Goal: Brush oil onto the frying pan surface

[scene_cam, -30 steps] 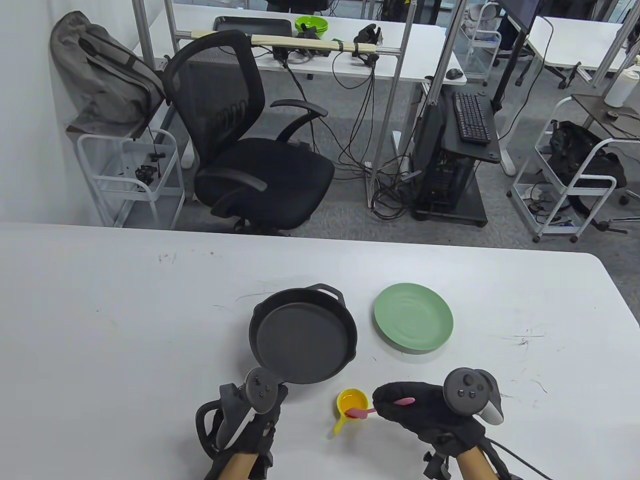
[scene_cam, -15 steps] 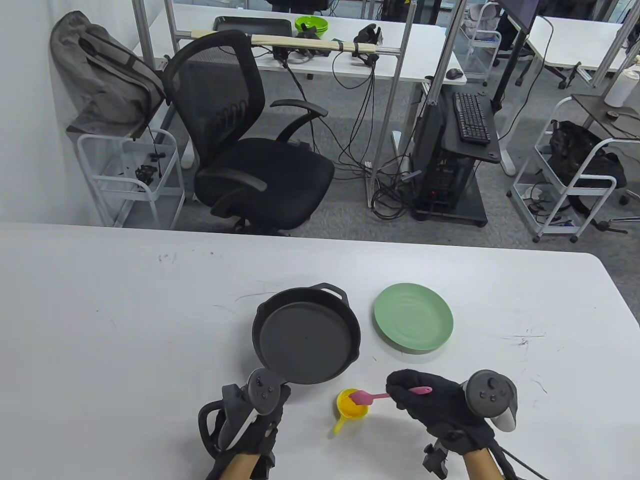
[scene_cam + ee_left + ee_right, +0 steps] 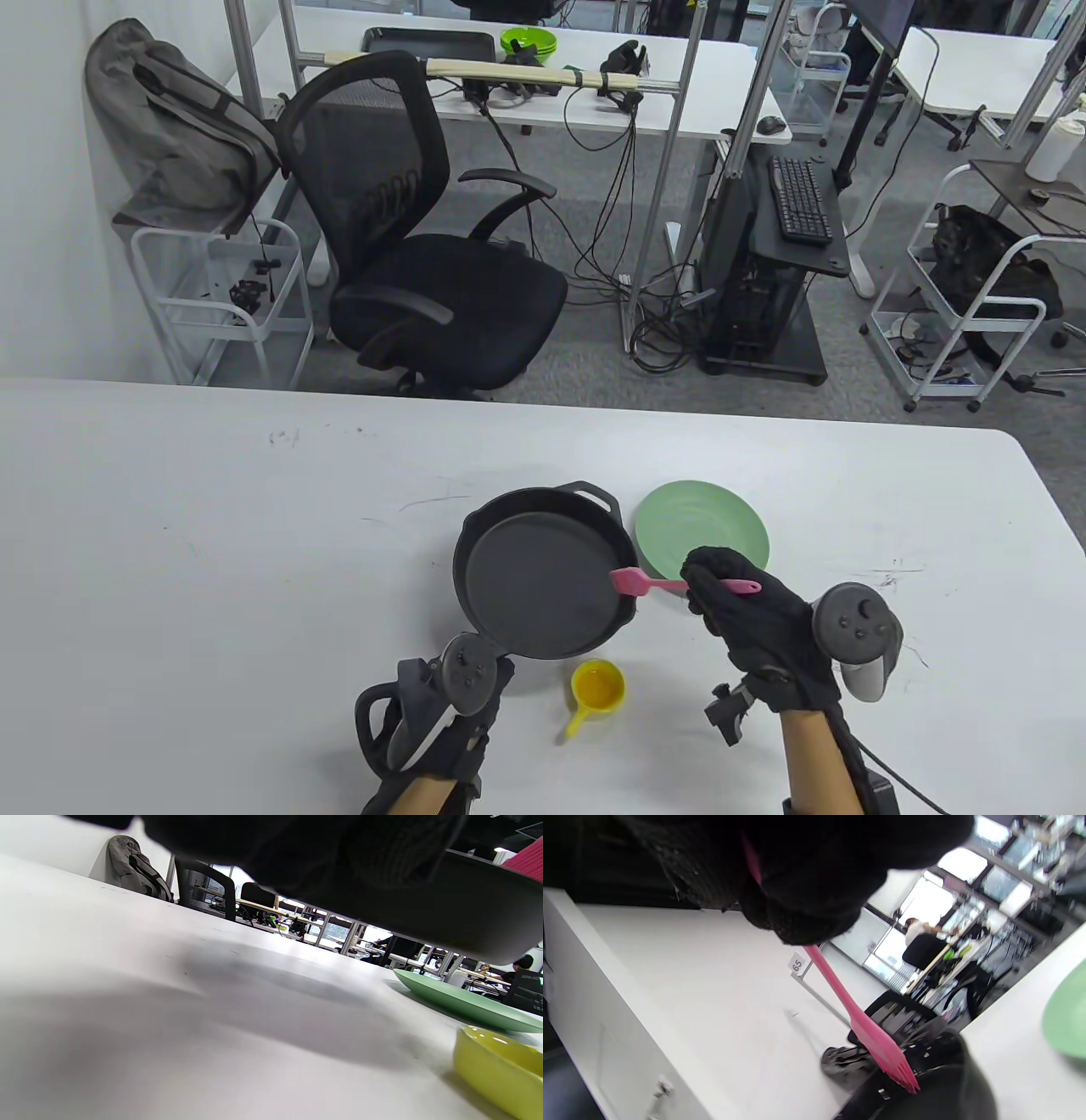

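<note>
While the right hand [image 3: 747,607] pinches a pink silicone brush [image 3: 632,582] over the round black frying pan [image 3: 543,581], the left hand [image 3: 454,717] grips its handle above the scuffed white worktop [image 3: 212,552]. A black office chair [image 3: 424,229] stands far behind.

An office turned lab. Beyond the white bench [image 3: 212,526] stands a black mesh office chair [image 3: 407,246] on grey carpet. Behind it are white desks framed with aluminium posts [image 3: 670,170], a keyboard [image 3: 799,198] on a computer stand, loose cables [image 3: 628,280] on the floor and white wire trolleys [image 3: 229,297]. A grey backpack [image 3: 178,127] sits on one trolley.
</note>
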Available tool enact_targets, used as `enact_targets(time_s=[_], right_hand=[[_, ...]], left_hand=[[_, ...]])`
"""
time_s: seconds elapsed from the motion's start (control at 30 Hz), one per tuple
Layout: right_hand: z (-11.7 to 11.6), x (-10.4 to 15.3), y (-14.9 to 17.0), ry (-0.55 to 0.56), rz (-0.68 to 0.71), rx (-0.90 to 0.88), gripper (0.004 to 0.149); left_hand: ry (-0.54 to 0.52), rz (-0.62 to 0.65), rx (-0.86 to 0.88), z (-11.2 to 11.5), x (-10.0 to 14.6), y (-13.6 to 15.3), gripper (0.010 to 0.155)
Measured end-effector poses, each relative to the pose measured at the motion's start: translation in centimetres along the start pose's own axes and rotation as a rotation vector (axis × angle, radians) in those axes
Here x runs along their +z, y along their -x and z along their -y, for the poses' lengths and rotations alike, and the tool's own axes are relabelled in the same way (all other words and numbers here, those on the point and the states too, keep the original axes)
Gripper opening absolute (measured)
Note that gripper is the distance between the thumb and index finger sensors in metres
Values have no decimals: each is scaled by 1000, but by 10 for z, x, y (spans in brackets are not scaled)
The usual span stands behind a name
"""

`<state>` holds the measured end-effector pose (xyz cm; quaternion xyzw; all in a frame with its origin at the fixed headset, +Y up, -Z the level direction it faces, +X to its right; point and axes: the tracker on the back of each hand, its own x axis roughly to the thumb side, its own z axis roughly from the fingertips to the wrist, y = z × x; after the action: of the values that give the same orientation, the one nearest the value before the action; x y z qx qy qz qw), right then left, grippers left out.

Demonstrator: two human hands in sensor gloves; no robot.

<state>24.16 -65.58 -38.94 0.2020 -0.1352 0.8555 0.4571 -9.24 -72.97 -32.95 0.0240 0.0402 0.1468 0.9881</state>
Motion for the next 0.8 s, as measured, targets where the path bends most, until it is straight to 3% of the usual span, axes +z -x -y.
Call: enact_targets(time_s=[0.4,0.8], right_hand=[[-37,-2,-9,-140,106,444,39],[-46,0,-9,-305,64,221,40]], left_hand=[[4,43,-19,4,5,-13,60],[-12,58,-41,3,8,-17,60]])
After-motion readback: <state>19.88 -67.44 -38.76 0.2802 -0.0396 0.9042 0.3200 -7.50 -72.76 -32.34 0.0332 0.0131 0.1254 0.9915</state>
